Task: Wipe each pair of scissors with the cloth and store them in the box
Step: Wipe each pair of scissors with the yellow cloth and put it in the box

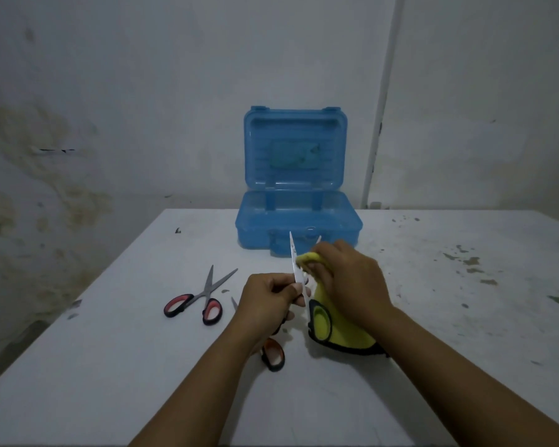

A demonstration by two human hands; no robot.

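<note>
I am gripping the open scissors point(293, 259) in my left hand point(265, 300) while my right hand point(349, 279) is pinching the yellow cloth point(346, 333) round the blade beside those fingers.

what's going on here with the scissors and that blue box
A person is wiping a pair of yellow-handled scissors: the left hand grips them near the pivot with the blades open, while the right hand rubs a folded yellow cloth on one blade. A pair of red-handled scissors lies open on the white table, and an orange-handled pair lies under the left wrist. The blue plastic box stands open behind.
</note>
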